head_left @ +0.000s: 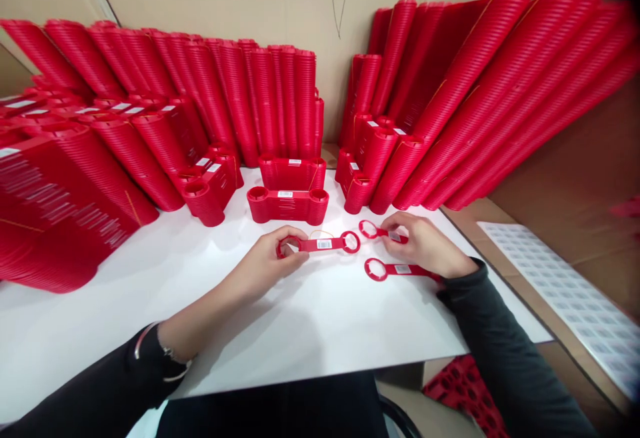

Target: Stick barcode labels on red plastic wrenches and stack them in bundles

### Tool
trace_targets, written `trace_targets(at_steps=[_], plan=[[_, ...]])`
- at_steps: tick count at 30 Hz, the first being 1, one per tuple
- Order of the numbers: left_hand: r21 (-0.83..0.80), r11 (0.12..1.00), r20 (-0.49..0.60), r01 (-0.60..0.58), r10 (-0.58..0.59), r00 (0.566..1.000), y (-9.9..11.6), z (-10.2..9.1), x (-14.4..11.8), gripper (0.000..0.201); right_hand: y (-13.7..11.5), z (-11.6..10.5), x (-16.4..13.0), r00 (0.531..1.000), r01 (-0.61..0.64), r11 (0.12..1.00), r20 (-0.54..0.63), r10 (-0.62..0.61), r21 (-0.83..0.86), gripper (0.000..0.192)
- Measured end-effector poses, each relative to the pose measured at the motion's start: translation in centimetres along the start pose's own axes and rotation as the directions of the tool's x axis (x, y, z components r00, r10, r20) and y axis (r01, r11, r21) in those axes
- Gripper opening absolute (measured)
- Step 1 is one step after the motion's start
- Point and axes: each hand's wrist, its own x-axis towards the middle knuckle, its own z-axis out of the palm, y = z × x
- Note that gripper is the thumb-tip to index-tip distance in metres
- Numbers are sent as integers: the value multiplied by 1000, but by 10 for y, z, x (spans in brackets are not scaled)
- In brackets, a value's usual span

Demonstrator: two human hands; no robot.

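Left hand (pixel 265 263) fingers pinch ring end of flat red piece (pixel 320 245) on table (pixel 150 278), mid-near. Right hand (pixel 425 245) fingers grip second piece (pixel 383 231); third (pixel 395 269) just nearer. Likely light, stiff plastic; rings best hold. Stacks (pixel 287 203) behind.

Hands on red parts at the white table (pixel 150 278)
Left hand (pixel 270 258) pinches a labelled red piece (pixel 320 244); right hand (pixel 425 245) touches another red piece (pixel 383 231).
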Motion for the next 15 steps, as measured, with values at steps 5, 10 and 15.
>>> trace_targets(at_steps=[5, 10, 15], plan=[[-39, 999, 90, -12, 15, 996, 0, 1, -2, 33, -41, 11, 1, 977, 194, 970, -118, -177, 150, 9], [-140, 985, 126, -101, 120, 985, 0, 6, -3, 38, -83, 42, 6, 943, 333, 937, -46, -330, 105, 12], [-140, 984, 97, -109, 123, 988, -2, 6, -5, 31, -81, 41, 4, 934, 355, 933, -69, -351, 64, 20]])
